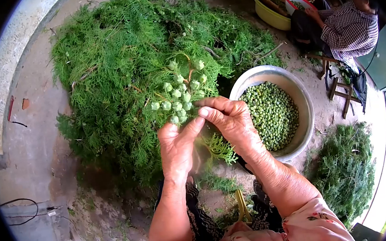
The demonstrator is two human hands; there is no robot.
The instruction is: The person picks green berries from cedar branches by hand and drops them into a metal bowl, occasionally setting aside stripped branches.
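A leafy evergreen twig [190,77] bearing a cluster of pale green cones [177,94] is in front of me. My left hand [176,149] is closed on its lower part, with the thumb just below the cones. Beside it my right hand [235,123] is pinched, thumb against forefinger, close to the cluster's lower right side. Whatever lies between those fingertips is too small or hidden to tell. To the right of my right hand stands a metal basin [309,105], partly filled with loose green cones [270,116]. My right forearm passes near the basin's lower left rim.
A large heap of evergreen branches [111,81] spreads beyond and left of my hands. Another pile of greenery [344,167] lies at right. A seated person [350,28] works at upper right, near a yellow basin [269,16], a red-rimmed bowl [287,3] and a wooden stool [341,96].
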